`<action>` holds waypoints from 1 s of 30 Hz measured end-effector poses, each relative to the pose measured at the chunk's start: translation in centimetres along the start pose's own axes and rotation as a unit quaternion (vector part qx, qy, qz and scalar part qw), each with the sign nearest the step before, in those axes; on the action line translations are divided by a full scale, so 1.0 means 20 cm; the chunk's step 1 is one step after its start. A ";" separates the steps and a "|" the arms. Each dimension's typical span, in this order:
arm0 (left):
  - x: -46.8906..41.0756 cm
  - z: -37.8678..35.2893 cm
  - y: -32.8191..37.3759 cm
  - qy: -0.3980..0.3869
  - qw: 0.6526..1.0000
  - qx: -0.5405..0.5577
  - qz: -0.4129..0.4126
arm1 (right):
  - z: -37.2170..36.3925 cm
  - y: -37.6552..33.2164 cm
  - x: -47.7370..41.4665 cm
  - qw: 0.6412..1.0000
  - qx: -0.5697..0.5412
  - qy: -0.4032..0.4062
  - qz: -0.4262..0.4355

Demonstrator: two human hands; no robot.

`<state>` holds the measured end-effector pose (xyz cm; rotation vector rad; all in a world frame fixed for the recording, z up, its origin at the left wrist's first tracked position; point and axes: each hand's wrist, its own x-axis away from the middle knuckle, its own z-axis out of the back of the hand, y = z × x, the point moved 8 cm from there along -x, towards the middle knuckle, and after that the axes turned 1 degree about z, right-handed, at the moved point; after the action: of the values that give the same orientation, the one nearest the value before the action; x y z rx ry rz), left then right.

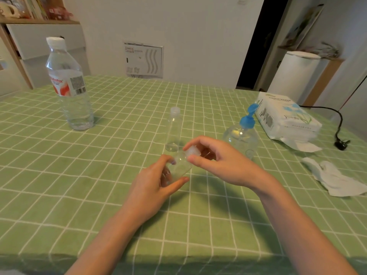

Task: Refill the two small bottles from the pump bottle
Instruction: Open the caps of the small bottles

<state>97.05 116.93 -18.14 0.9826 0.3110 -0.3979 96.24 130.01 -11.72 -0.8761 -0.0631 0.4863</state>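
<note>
- The left hand [153, 187] is curled around the body of a clear small bottle [179, 167], held tilted above the tabletop [99, 175] with its neck toward the right hand [214, 161]. The right hand's thumb and fingertips [195, 160] are pinched on its white cap [192, 151].
- Judged from this, the cap is being turned; whether it is coming off or going on cannot be told. If it comes free suddenly, it could slip from the fingertips and roll away over the cloth.
- The held bottle looks thin-walled. Too hard a squeeze from the left hand could buckle it or push out any liquid left inside; how much it holds is unclear.
- The second small bottle [173, 132] stands upright and capped just beyond both hands. A twisting elbow or a reach forward could knock it over.
- The pump bottle [241, 135], with its blue head, stands just beyond the right hand, and a careless reach for it could tip it.
- The narrow necks make spills likely once pumping starts. A tissue pack [286, 118] and a crumpled tissue [333, 178] lie well off to the right.
</note>
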 end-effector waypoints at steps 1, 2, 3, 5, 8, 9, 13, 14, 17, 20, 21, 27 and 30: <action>0.00 0.00 0.00 0.001 1.000 0.002 0.001 | 0.00 0.00 0.00 1.000 0.005 -0.002 -0.003; 0.00 0.00 -0.01 0.002 1.000 0.004 0.001 | 0.00 0.01 0.00 1.000 0.015 -0.003 -0.008; 0.00 0.00 -0.01 0.000 1.000 0.004 0.000 | 0.00 0.01 0.00 1.000 0.025 -0.001 -0.012; 0.00 0.00 0.00 -0.002 1.000 0.002 -0.001 | 0.00 0.01 0.00 0.999 0.034 0.007 -0.012; 0.00 0.00 0.00 0.003 1.000 0.004 -0.002 | 0.01 0.00 0.00 1.000 0.024 0.007 -0.004; -0.01 0.00 0.00 0.005 1.000 0.004 -0.002 | 0.01 0.00 0.00 1.000 0.029 0.008 -0.007; -0.01 0.00 -0.01 0.001 1.000 0.005 0.006 | 0.01 -0.01 -0.01 0.999 0.029 0.017 0.001; -0.01 0.00 -0.01 0.002 1.000 0.009 0.007 | 0.02 -0.02 0.00 1.000 0.017 0.021 0.008; -0.02 0.01 -0.01 0.011 0.997 0.065 0.025 | 0.07 -0.01 0.01 0.996 -0.042 0.072 0.022; -0.02 0.01 -0.03 0.022 0.981 0.176 0.083 | 0.09 0.06 0.02 0.984 -0.103 0.142 0.000; -0.02 0.01 -0.04 0.016 0.973 0.207 0.102 | 0.08 0.10 0.02 0.981 -0.112 0.155 -0.018; -0.14 -0.05 -0.01 -0.018 0.965 0.234 0.114 | 0.04 0.27 -0.01 0.971 -0.103 0.186 -0.110; -0.22 -0.03 -0.03 0.016 0.983 0.146 0.111 | 0.00 0.32 -0.03 0.973 -0.065 0.186 -0.121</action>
<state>92.82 118.04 -17.01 1.2982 0.1720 -0.2278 93.22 133.21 -16.30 -1.0610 0.1426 0.0860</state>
